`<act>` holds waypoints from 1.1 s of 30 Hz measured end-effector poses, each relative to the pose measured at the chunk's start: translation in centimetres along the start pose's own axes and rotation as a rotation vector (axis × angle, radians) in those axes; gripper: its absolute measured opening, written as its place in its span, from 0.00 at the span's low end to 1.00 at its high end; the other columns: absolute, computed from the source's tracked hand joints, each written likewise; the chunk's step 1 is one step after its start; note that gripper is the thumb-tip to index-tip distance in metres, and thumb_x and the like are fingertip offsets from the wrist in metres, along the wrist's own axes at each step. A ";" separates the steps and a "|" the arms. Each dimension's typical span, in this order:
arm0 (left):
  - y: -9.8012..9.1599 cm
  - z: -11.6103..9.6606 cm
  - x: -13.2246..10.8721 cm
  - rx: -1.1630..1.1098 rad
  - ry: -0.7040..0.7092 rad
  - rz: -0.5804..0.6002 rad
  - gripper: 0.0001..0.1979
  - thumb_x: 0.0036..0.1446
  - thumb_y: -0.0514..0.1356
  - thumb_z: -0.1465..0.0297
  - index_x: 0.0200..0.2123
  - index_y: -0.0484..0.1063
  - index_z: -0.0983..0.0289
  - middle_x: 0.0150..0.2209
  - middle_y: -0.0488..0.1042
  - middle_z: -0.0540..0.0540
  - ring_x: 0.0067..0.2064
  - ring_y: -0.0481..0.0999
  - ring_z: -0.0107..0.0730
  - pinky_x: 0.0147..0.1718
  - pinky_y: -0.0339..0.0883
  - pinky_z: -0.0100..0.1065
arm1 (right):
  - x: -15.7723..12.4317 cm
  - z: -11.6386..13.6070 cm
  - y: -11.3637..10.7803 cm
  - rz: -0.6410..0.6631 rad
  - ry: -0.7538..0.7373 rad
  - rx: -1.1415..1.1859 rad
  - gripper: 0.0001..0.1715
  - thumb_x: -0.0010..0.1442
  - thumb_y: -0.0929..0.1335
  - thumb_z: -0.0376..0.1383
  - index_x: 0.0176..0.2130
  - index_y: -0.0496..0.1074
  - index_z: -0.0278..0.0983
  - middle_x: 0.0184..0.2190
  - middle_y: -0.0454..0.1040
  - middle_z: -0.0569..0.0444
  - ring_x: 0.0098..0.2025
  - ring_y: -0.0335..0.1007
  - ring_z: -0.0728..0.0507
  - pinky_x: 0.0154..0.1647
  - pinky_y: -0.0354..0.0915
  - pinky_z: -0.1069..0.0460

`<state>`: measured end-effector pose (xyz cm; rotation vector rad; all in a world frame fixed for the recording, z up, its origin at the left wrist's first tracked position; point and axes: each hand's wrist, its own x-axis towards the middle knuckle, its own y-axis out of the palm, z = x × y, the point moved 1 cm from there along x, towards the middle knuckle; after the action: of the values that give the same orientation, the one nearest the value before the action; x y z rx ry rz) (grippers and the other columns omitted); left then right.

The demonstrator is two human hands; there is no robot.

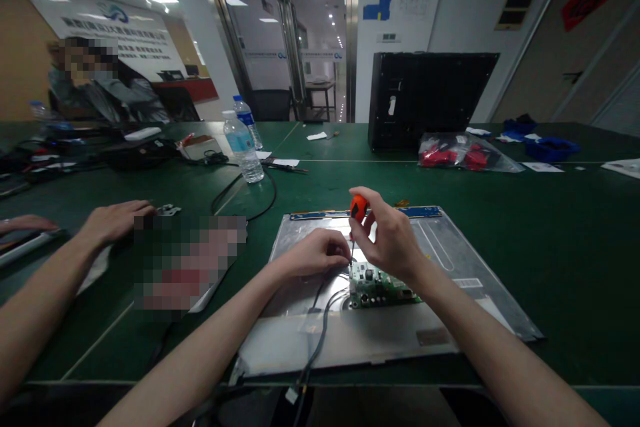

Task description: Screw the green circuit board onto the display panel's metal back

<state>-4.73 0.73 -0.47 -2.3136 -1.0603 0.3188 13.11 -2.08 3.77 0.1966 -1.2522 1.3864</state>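
A flat metal display panel (450, 247) lies back-up on the green table (550, 267) in front of me. A small green circuit board (377, 285) sits on its near middle, with grey cables (320, 320) running off toward me. My right hand (390, 237) is closed round a screwdriver with an orange handle (357, 207), held upright with its tip down at the board's far-left corner. My left hand (315, 252) rests on the panel just left of the tip, its fingers curled and pinched near the shaft.
A co-worker's arm and hand (113, 220) lie on the table at left beside a blurred object. Two water bottles (243, 147), black cables, a black monitor casing (430, 97), a bag of red parts (460, 153) and blue items stand farther back. A seated person is at far left.
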 end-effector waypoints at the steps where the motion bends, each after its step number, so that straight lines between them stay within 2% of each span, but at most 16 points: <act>1: 0.0 -0.1 0.0 0.002 -0.005 -0.002 0.05 0.50 0.61 0.75 0.32 0.76 0.68 0.29 0.75 0.52 0.31 0.72 0.31 0.32 0.65 0.30 | 0.0 0.0 -0.1 -0.002 0.004 -0.024 0.24 0.61 0.67 0.35 0.56 0.62 0.35 0.35 0.73 0.53 0.24 0.65 0.49 0.28 0.62 0.52; 4: -0.2 -0.6 0.0 0.028 -0.006 -0.002 0.02 0.50 0.61 0.76 0.29 0.75 0.67 0.27 0.73 0.50 0.30 0.71 0.30 0.31 0.64 0.29 | 0.2 0.0 -0.3 -0.014 0.020 -0.090 0.23 0.61 0.69 0.39 0.54 0.65 0.37 0.38 0.71 0.52 0.26 0.64 0.49 0.27 0.62 0.51; 6: -0.2 -0.7 0.0 0.043 0.002 -0.003 0.02 0.50 0.61 0.76 0.27 0.75 0.66 0.26 0.73 0.50 0.30 0.70 0.29 0.31 0.64 0.29 | 0.3 0.0 -0.3 -0.016 0.036 -0.075 0.21 0.62 0.67 0.37 0.54 0.65 0.39 0.38 0.70 0.53 0.27 0.64 0.49 0.27 0.62 0.52; 11: -0.1 -0.1 0.0 0.012 0.014 0.003 0.07 0.51 0.61 0.75 0.34 0.77 0.67 0.31 0.76 0.52 0.33 0.72 0.32 0.35 0.66 0.30 | 0.0 0.2 0.0 -0.072 0.020 -0.041 0.26 0.58 0.64 0.30 0.56 0.60 0.35 0.39 0.73 0.48 0.32 0.68 0.45 0.31 0.66 0.50; 15: -0.1 -0.1 0.1 0.016 0.008 -0.002 0.04 0.51 0.62 0.76 0.31 0.77 0.67 0.29 0.75 0.51 0.31 0.72 0.30 0.33 0.66 0.29 | -0.1 0.1 0.0 -0.080 0.013 -0.068 0.22 0.59 0.67 0.35 0.53 0.63 0.37 0.39 0.73 0.48 0.37 0.69 0.42 0.37 0.67 0.47; 18: -0.2 -0.5 0.0 0.036 0.014 -0.015 0.02 0.50 0.62 0.76 0.28 0.76 0.66 0.27 0.74 0.50 0.30 0.71 0.29 0.31 0.64 0.28 | 0.1 0.0 0.0 -0.064 0.004 -0.068 0.24 0.62 0.68 0.37 0.56 0.63 0.40 0.41 0.70 0.48 0.39 0.68 0.42 0.39 0.67 0.47; 23: -0.2 -0.4 0.0 0.008 0.017 -0.002 0.04 0.51 0.62 0.76 0.31 0.77 0.67 0.28 0.76 0.51 0.31 0.72 0.30 0.33 0.65 0.29 | 0.1 0.1 0.3 -0.056 -0.035 -0.045 0.32 0.63 0.64 0.31 0.64 0.55 0.39 0.40 0.71 0.48 0.41 0.68 0.41 0.42 0.66 0.45; 26: -0.1 -0.1 0.0 -0.006 0.006 0.004 0.05 0.51 0.62 0.76 0.33 0.77 0.68 0.31 0.77 0.52 0.33 0.73 0.31 0.35 0.66 0.30 | -0.1 0.1 0.4 -0.086 -0.021 0.005 0.29 0.60 0.64 0.29 0.60 0.57 0.37 0.42 0.71 0.46 0.41 0.69 0.40 0.43 0.67 0.44; 29: -0.1 -0.2 0.0 0.006 -0.003 0.001 0.04 0.51 0.62 0.75 0.31 0.76 0.67 0.29 0.76 0.51 0.32 0.72 0.31 0.34 0.66 0.30 | 0.0 0.0 0.3 -0.091 -0.024 0.008 0.24 0.60 0.66 0.31 0.55 0.61 0.40 0.41 0.69 0.49 0.40 0.68 0.41 0.42 0.67 0.44; 33: -0.2 -0.5 0.0 0.037 0.004 -0.006 0.03 0.51 0.62 0.76 0.28 0.76 0.66 0.27 0.74 0.50 0.30 0.71 0.29 0.32 0.65 0.29 | 0.2 0.1 0.1 -0.088 -0.009 0.008 0.23 0.63 0.66 0.33 0.57 0.64 0.44 0.42 0.66 0.49 0.43 0.67 0.41 0.45 0.66 0.44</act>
<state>-4.60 0.66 0.05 -2.2776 -1.0500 0.3281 12.91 -2.05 3.88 0.2608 -1.2312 1.3170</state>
